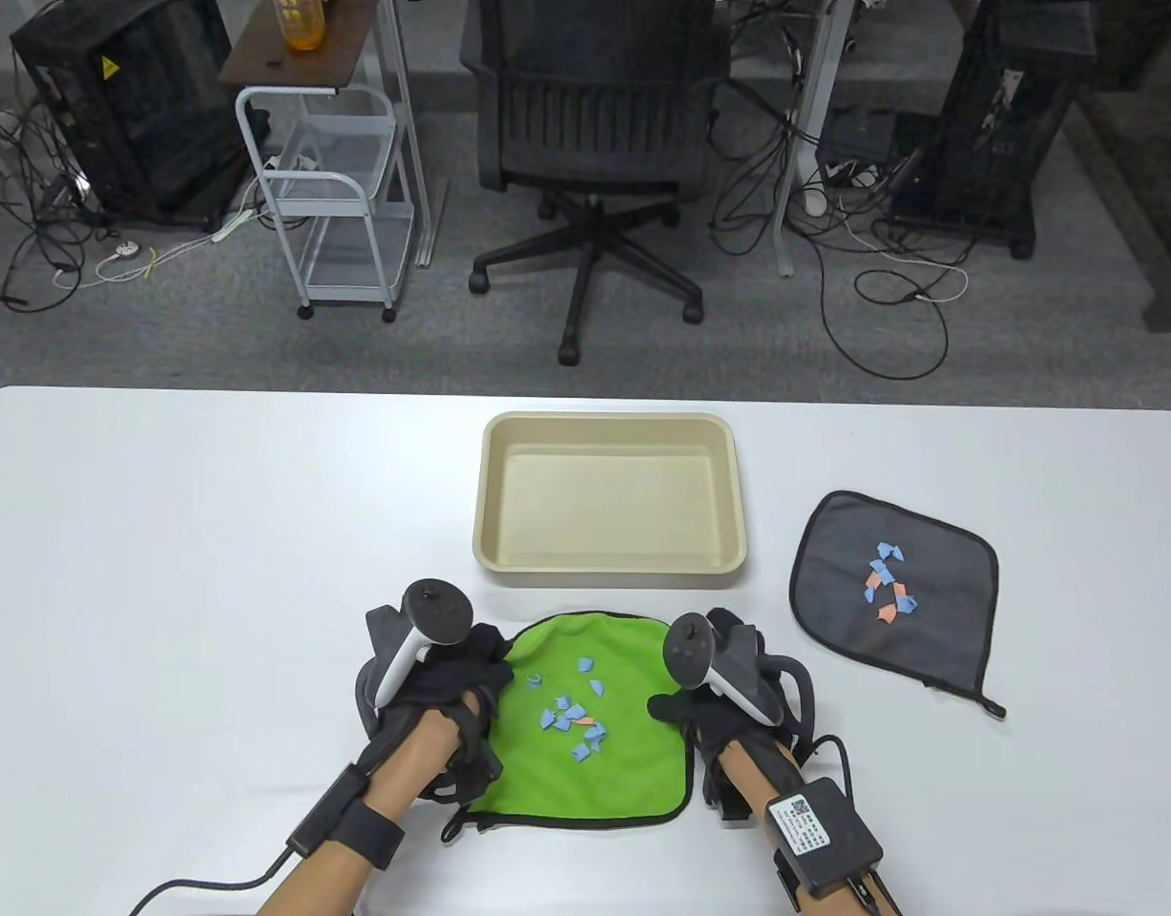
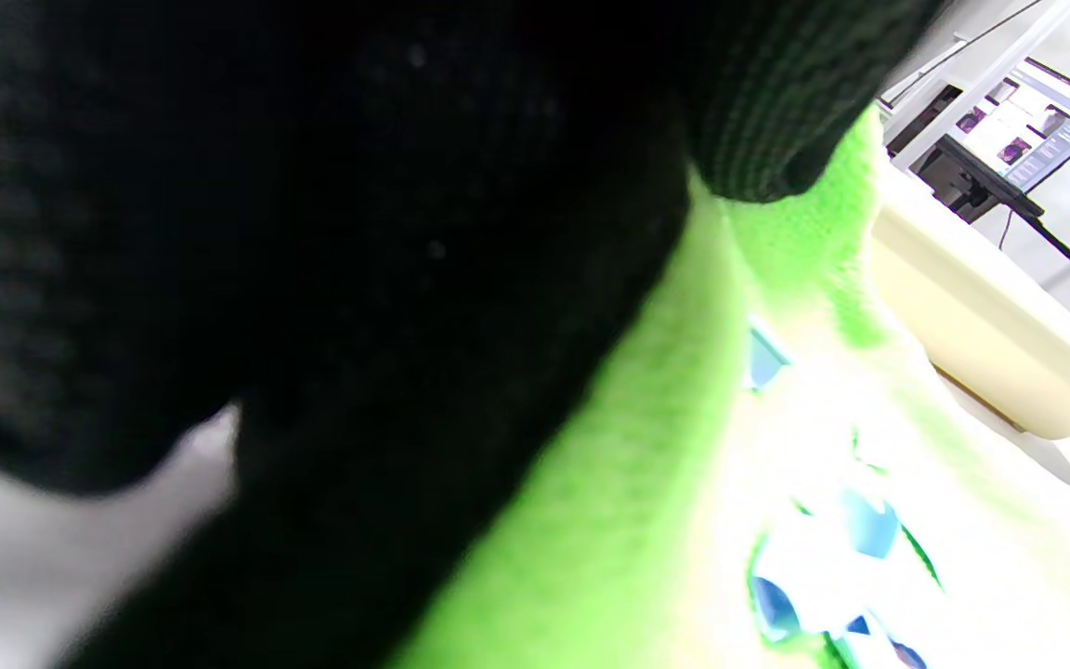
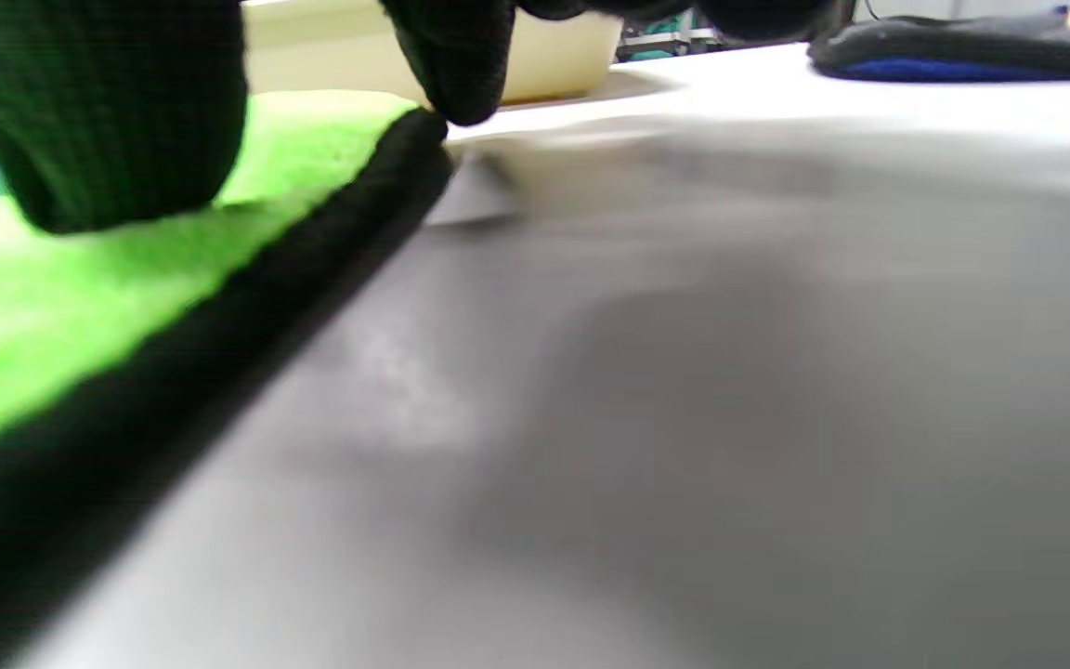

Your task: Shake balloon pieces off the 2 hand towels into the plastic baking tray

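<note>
A green hand towel (image 1: 623, 763) lies flat at the table's front centre, with several blue balloon pieces (image 1: 575, 718) and an orange one on it. My left hand (image 1: 494, 668) grips its left edge; in the left wrist view the green cloth (image 2: 646, 446) rises up into the black glove (image 2: 312, 232). My right hand (image 1: 676, 708) holds the right edge: the thumb (image 3: 98, 121) lies on the cloth and a fingertip (image 3: 461, 79) touches the black hem (image 3: 219, 307). The beige plastic tray (image 1: 609, 563) sits empty just behind. A grey towel (image 1: 938, 611) with balloon pieces (image 1: 888, 584) lies to the right.
The white table (image 1: 165, 572) spreads wide to the left. Beyond its far edge stand an office chair (image 1: 595, 143) and a white cart (image 1: 327, 191) on the floor. The grey towel's hanging loop (image 1: 991, 708) points toward the front right.
</note>
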A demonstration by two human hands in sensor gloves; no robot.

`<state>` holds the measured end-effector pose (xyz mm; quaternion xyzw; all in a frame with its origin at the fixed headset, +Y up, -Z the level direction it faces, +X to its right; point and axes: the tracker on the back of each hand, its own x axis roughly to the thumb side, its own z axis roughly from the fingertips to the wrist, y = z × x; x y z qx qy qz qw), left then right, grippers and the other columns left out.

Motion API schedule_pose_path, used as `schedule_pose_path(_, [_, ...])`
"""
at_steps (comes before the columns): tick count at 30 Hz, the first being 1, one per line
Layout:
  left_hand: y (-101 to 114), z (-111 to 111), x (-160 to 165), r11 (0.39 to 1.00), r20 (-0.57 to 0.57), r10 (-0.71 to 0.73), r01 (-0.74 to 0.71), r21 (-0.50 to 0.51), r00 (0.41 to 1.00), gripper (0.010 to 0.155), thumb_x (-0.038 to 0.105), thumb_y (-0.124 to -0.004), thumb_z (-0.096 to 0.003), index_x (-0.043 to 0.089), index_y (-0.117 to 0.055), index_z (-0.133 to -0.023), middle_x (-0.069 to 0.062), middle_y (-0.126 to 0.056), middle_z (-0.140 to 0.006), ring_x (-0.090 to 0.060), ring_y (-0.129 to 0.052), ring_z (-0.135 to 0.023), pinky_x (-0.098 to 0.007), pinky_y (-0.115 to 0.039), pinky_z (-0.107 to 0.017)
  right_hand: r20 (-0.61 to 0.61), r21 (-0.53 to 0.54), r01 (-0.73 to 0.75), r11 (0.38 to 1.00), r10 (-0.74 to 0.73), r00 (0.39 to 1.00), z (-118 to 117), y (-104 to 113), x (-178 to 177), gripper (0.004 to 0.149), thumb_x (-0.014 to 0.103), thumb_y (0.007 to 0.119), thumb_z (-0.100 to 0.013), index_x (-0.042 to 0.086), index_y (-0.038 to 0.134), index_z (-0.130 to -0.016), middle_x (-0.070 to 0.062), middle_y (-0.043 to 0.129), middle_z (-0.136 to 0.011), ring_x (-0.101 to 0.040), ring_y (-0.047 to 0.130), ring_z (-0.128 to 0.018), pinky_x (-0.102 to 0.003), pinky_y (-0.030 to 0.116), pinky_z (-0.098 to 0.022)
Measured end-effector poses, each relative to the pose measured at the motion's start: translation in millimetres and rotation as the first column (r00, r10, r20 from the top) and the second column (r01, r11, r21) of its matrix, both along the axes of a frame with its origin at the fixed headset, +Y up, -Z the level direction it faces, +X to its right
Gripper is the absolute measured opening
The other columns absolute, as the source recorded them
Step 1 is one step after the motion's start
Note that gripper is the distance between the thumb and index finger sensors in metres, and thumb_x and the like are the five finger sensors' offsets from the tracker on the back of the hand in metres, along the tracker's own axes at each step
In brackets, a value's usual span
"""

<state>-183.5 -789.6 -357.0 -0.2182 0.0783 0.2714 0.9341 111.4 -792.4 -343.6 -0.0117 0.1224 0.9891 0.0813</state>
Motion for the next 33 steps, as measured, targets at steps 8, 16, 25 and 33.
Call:
schedule_pose_path(8, [-0.4,0.8,-0.7,1.0,0.002,0.004,-0.004,-0.007,1.0,0.037,0.044,-0.076,-0.0389,0.045,-0.067,-0.075,0.01,-0.104,-0.045,-0.009,-0.123,-0.016,-0.029,-0.104,-0.008,0.087,0.024,0.003,1.0,-0.005,0.996,-1.3,-0.7,7.1,0.064,0.054,0.088,-0.031,0.018,0.075,-0.083,-0.013,0.037,-0.107,-0.032,0.055,-0.079,-0.042,0.062,-0.053])
schedule_pose_path(16, [-4.1,1.6,1.4,1.0,0.009,0.001,-0.001,-0.011,1.0,0.038,0.045,-0.075,-0.0391,0.046,-0.065,-0.075,0.011,-0.104,-0.044,-0.009,-0.123,-0.015,-0.029,-0.104,-0.008,0.189,-0.053,0.355,0.933,-0.34,0.921,0.7,2.5,18.8,0.044,0.042,0.09,-0.036,0.023,0.075,-0.073,-0.007,0.057,-0.104,-0.022,0.074,-0.071,-0.034,0.072,-0.048])
schedule_pose_path(25, [7.1,2.3,8.7,0.999,0.024,0.033,-0.034,0.012,0.999,0.038,0.046,-0.075,-0.0395,0.047,-0.065,-0.076,0.012,-0.105,-0.04,-0.007,-0.123,-0.011,-0.029,-0.104,-0.005,0.191,-0.017,0.643,0.766,-0.628,0.754,4.5,19.2,16.5,0.044,0.037,0.09,-0.037,0.025,0.073,-0.076,-0.003,0.063,-0.101,-0.003,0.095,-0.045,-0.02,0.085,-0.028])
schedule_pose_path(33, [31.6,0.5,20.4,0.999,0.042,0.018,-0.02,0.045,0.999,0.038,0.045,-0.076,-0.0395,0.046,-0.067,-0.076,0.012,-0.106,-0.038,-0.007,-0.123,-0.007,-0.029,-0.104,-0.003,0.159,-0.026,0.629,0.777,-0.618,0.77,1.0,39.7,9.3,0.044,0.038,0.089,-0.037,0.024,0.074,-0.076,-0.005,0.07,-0.097,0.0,0.1,-0.033,-0.016,0.088,-0.016])
